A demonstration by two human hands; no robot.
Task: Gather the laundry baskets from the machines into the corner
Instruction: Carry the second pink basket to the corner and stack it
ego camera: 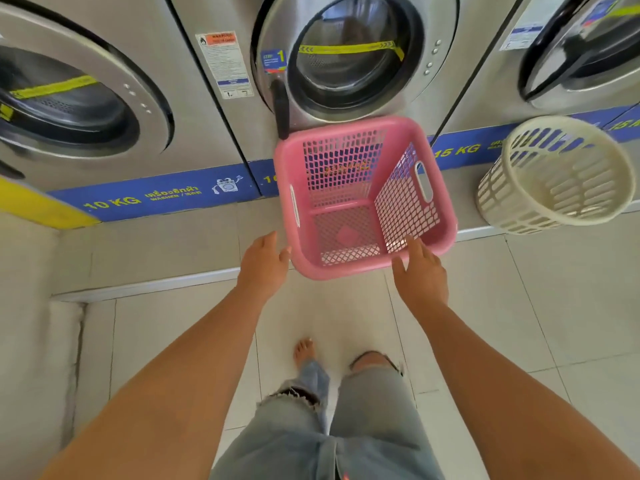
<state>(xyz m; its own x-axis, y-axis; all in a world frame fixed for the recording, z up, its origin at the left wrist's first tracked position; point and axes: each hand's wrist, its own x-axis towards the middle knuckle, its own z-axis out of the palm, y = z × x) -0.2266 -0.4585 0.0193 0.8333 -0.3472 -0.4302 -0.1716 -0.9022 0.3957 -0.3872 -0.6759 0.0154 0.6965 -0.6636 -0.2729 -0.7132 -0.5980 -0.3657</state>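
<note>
My left hand (264, 268) is spread wide, fingertips just at the near-left rim of the square pink perforated plastic basket (360, 199). My right hand (420, 277) is open too, fingers touching its near-right rim; neither grips. The basket stands on the raised ledge, against the middle steel washing machine (343, 60). A round cream slatted plastic basket (554, 178) leans well to its right. The tiled floor (519, 306) behind is open.

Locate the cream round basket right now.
In the head view the cream round basket is at the right edge, tilted against the base of the right-hand washer, just right of the pink basket.
</note>
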